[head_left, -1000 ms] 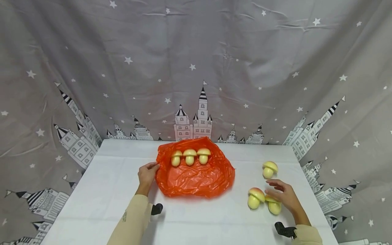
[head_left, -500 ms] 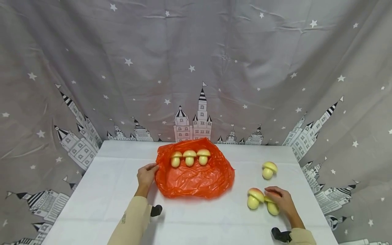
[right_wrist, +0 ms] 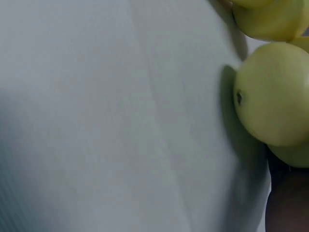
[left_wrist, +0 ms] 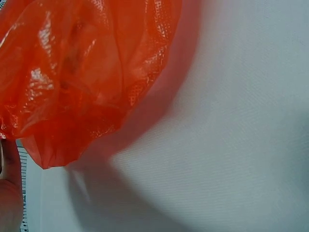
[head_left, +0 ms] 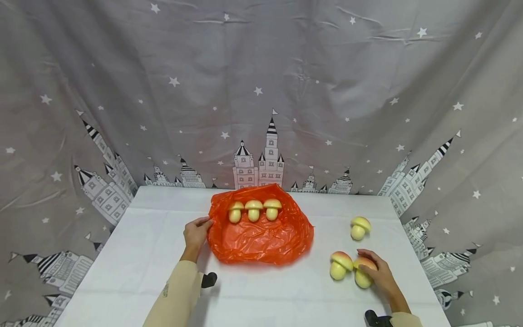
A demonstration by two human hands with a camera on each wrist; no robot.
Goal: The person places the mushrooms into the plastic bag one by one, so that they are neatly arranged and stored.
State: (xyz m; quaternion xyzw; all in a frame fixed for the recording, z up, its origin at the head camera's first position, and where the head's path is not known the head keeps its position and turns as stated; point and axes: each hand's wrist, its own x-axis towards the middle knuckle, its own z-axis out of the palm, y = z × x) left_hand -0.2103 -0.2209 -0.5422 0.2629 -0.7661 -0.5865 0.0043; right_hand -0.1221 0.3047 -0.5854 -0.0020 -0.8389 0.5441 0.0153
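An orange-red plastic bag [head_left: 261, 240] lies spread open on the white table, with three toy mushrooms [head_left: 253, 211] in a row inside at its back. My left hand [head_left: 196, 234] pinches the bag's left edge; the left wrist view shows the bag [left_wrist: 87, 72] and a finger [left_wrist: 9, 188] at its rim. On the right, my right hand [head_left: 377, 270] holds a yellow mushroom with a reddish cap [head_left: 362, 278], thumb and fingers around the cap. The right wrist view shows this mushroom's stem end [right_wrist: 273, 96]. Close by its left side lies another mushroom [head_left: 339, 268].
One more mushroom [head_left: 359, 228] lies farther back on the right of the table [head_left: 286, 295]. A grey curtain [head_left: 261, 59] printed with castles and stars hangs behind and at both sides.
My right hand has come down from above onto the right-hand mushroom of the front pair and taken hold of it. That mushroom has turned slightly. The left hand stays at the bag.
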